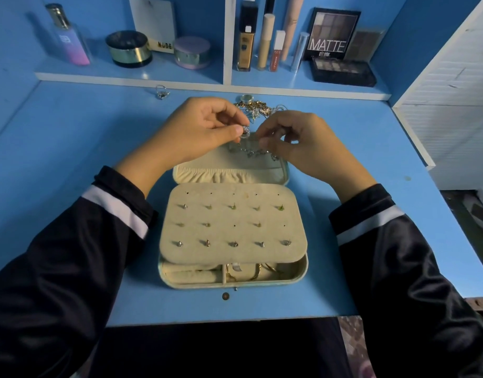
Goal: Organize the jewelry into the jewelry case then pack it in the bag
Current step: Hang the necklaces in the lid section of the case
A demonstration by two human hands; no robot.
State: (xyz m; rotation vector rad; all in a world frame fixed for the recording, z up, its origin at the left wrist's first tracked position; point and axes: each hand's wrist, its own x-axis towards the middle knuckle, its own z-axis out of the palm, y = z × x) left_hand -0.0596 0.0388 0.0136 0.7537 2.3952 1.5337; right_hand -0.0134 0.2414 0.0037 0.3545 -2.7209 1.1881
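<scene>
Jewelry case [302, 268]: cream, with rounded corners, lying open on the blue desk [71, 126] directly in front of me. Its lid [196, 174] is folded back away from me and shows a gathered pocket. A padded earring panel [232, 233] covers most of the base, and stud earrings sit in three of its four rows of holes. The front compartments below the panel hold gold bangles [259, 272].

My left hand [196, 126] pinches a round silver piece [245, 132] above the lid. The fingers [265, 144] of my right hand [303, 143] are clamped on a silver chain [252, 153] that drapes onto the lid.

A jewelry pile [258, 107] lies just behind my hands. A single ring [162, 92] lies apart, near the shelf [126, 77]. The shelf carries a perfume bottle [70, 36], jars, tubes and a palette [333, 34] marked MATTE. The surrounding walls are blue.
</scene>
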